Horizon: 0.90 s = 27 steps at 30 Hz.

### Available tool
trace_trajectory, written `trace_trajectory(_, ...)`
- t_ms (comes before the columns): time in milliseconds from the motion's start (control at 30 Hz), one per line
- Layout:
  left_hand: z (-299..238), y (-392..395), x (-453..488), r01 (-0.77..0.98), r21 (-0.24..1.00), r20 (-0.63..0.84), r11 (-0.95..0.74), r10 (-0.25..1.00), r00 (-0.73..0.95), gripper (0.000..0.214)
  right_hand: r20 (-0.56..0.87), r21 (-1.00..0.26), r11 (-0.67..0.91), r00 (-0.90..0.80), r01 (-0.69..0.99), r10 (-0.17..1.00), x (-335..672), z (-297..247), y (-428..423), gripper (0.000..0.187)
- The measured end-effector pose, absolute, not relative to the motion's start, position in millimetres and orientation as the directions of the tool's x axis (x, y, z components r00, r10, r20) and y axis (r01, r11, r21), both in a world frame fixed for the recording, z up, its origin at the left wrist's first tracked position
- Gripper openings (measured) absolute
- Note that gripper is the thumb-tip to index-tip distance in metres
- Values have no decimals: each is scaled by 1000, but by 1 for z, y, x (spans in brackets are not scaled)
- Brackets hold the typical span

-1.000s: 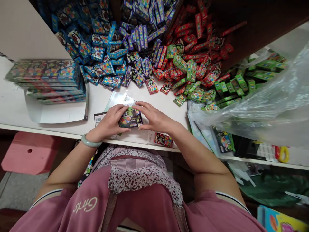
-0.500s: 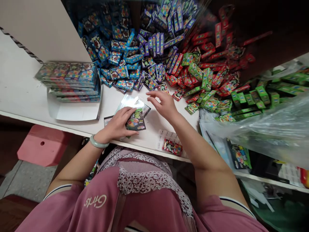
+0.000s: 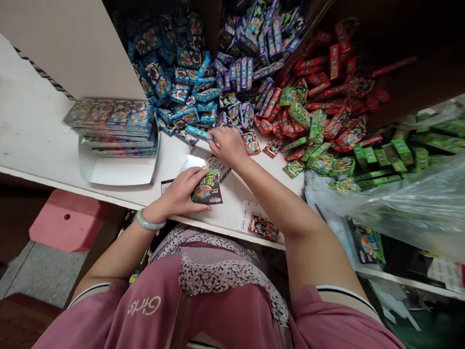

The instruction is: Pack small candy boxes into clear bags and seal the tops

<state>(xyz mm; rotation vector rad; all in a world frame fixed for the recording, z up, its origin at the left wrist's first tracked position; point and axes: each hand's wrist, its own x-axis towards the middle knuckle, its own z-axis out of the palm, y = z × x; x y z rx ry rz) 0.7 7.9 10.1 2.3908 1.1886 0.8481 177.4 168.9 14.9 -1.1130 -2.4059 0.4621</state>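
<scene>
My left hand (image 3: 180, 193) lies near the white table's front edge, fingers closed on a dark printed packet (image 3: 208, 188) that sits on a clear plastic sleeve (image 3: 198, 160). My right hand (image 3: 227, 143) is stretched out to the edge of the heap of small boxes, its fingers curled on a blue box (image 3: 199, 133). Blue boxes (image 3: 174, 77) pile at the back left, purple ones (image 3: 250, 53) in the middle, red ones (image 3: 327, 68) and green ones (image 3: 312, 123) to the right. A single red packet (image 3: 264, 227) lies on the table edge by my right forearm.
A stack of flat printed packs (image 3: 112, 126) rests on a white tray (image 3: 116, 170) at the left. A large clear plastic bag (image 3: 399, 203) hangs over the right side with more green boxes (image 3: 399, 150) behind it. A pink stool (image 3: 61, 225) stands below the table at the left.
My right hand left the dark packet and reached forward to the box heap, closing on a blue box. My left hand stayed on the packet. The camera view shifted a little.
</scene>
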Motion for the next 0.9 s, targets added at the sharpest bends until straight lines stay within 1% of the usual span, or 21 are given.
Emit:
trace_trajectory(67,11,8,-1,604,539,352,-588,808,472,95,159,-709,413,-441,571,883,201,17,155,19)
trace_trajectory(100,12,8,-1,608,544,341,-578,814,469,94,79,-816,273,-371,509,925,214,17,148,16)
trace_trajectory(133,13,8,-1,616,550,326,-564,824,463,93,-11,-894,127,-304,431,953,227,15,141,14)
trace_trajectory(167,14,8,-1,630,553,308,-545,837,453,92,-100,-936,-9,-241,353,965,240,13,135,12)
trace_trajectory(200,15,8,-1,647,555,288,-523,850,440,92,-178,-949,-120,-178,293,968,253,11,128,12)
trace_trajectory(233,16,9,-1,664,555,270,-501,864,426,92,-241,-942,-204,-114,268,964,266,8,121,14)
trace_trajectory(267,16,9,0,681,552,253,-481,875,413,90,-285,-922,-258,-54,289,957,277,5,115,17)
trace_trajectory(300,17,10,1,694,549,237,-466,883,405,89,-305,-891,-281,-11,357,952,288,3,108,20)
trace_trajectory(333,17,11,2,703,545,225,-457,888,402,88,-298,-845,-265,2,464,954,298,2,102,22)
trace_trajectory(367,17,12,3,708,542,218,-453,889,402,86,-271,-782,-210,-17,588,962,307,2,97,22)
trace_trajectory(433,17,13,4,717,532,213,-450,891,402,84,-182,-628,-6,-140,778,973,321,6,90,13)
trace_trajectory(467,17,14,5,723,527,209,-447,893,400,84,-137,-563,114,-228,819,964,326,9,90,12)
trace_trajectory(500,17,15,5,730,521,204,-443,895,397,84,-106,-516,223,-320,827,942,329,12,91,22)
trace_trajectory(567,17,16,7,741,513,184,-434,898,399,84,-96,-471,390,-486,791,869,332,17,99,52)
trace_trajectory(633,18,17,9,742,512,161,-433,897,412,85,-144,-452,491,-604,745,784,331,18,110,77)
trace_trajectory(667,17,18,10,740,514,152,-433,895,419,85,-167,-445,516,-634,732,755,329,16,115,83)
trace_trajectory(700,17,19,11,737,516,147,-436,893,425,86,-180,-440,531,-651,724,738,327,14,119,83)
trace_trajectory(767,16,20,13,730,522,150,-441,890,430,87,-157,-442,554,-669,706,727,324,8,123,74)
trace_trajectory(833,14,21,13,728,527,162,-439,892,422,88,-65,-460,562,-657,688,751,323,5,119,62)
trace_trajectory(900,13,21,13,730,531,170,-430,898,406,88,75,-480,565,-610,671,789,323,8,110,60)
